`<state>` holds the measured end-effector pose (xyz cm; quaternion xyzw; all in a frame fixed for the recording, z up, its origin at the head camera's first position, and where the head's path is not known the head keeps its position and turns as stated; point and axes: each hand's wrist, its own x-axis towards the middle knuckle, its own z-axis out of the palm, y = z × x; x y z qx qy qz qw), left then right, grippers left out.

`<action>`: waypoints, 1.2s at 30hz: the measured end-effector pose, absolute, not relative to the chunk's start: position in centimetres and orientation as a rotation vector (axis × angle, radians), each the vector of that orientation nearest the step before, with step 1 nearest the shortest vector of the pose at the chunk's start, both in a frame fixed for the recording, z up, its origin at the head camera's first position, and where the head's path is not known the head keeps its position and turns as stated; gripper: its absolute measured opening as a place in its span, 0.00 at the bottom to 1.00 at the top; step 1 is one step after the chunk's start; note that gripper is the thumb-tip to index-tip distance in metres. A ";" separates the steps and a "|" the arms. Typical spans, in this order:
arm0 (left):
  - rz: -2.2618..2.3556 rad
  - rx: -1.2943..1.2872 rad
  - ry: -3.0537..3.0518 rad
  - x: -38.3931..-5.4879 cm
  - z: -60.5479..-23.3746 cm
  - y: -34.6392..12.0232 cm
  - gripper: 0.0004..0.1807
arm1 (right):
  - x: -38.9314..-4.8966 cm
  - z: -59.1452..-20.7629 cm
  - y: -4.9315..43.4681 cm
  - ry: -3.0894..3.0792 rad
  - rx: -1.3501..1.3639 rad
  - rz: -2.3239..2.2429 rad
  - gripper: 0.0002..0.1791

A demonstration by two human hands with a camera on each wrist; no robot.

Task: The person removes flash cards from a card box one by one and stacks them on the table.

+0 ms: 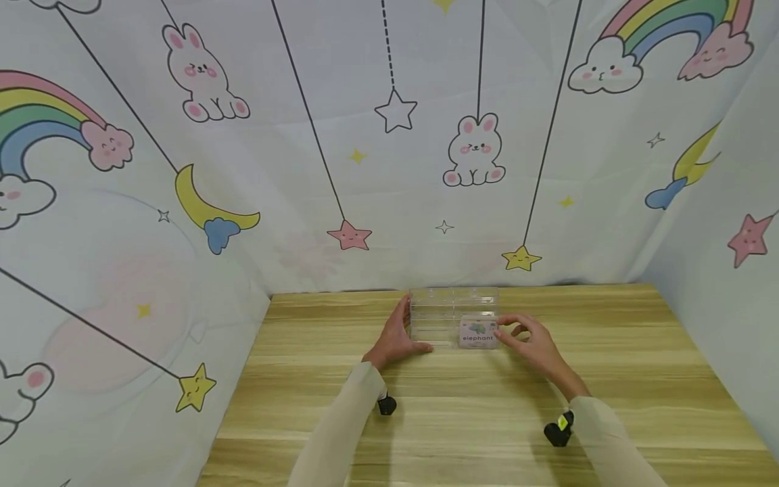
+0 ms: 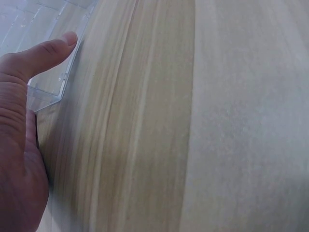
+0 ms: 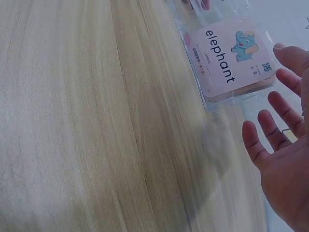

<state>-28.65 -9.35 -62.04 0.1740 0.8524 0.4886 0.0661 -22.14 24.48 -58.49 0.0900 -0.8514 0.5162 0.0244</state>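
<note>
A clear plastic box (image 1: 432, 333) with several compartments lies on the table. My left hand (image 1: 397, 338) holds it at its left side, the thumb along the front edge and the fingers along the side. In the left wrist view that thumb (image 2: 55, 50) lies over the box's rim. A stack of pink cards (image 1: 478, 333), the top one printed "elephant" with a blue elephant, sits in the front right compartment. My right hand (image 1: 535, 348) is at the box's right side. Its fingers (image 3: 285, 113) are loosely spread beside the cards; whether the fingertips touch the box is unclear.
The wood-grain table (image 1: 462, 419) stretches toward me and to both sides. Behind the box stands a white cloth wall (image 1: 414, 182) with rabbits, stars and rainbows, and more of it rises at the left and right.
</note>
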 end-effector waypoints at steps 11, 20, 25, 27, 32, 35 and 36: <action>1.462 0.556 2.588 -28.7 -62.3 -9.4 0.74 | -22.2 -58.0 23.9 -2.613 0.322 1.628 0.16; 1.453 0.552 2.597 -28.8 -62.4 -9.4 0.74 | -22.3 -58.3 23.6 -2.623 0.303 1.609 0.15; 1.450 0.532 2.583 -28.7 -62.3 -9.5 0.74 | -22.4 -58.6 23.5 -2.608 0.293 1.635 0.14; 1.452 0.522 2.576 -28.7 -62.2 -9.5 0.74 | -22.4 -58.6 23.5 -2.605 0.295 1.640 0.14; 1.454 0.521 2.577 -28.7 -62.1 -9.4 0.74 | -22.5 -58.7 23.2 -2.584 0.323 1.650 0.10; 1.457 0.517 2.578 -28.6 -62.0 -9.4 0.73 | -22.6 -58.8 23.1 -2.578 0.362 1.640 0.09; 1.455 0.516 2.580 -28.6 -62.0 -9.4 0.73 | -22.6 -58.9 23.1 -2.579 0.378 1.630 0.09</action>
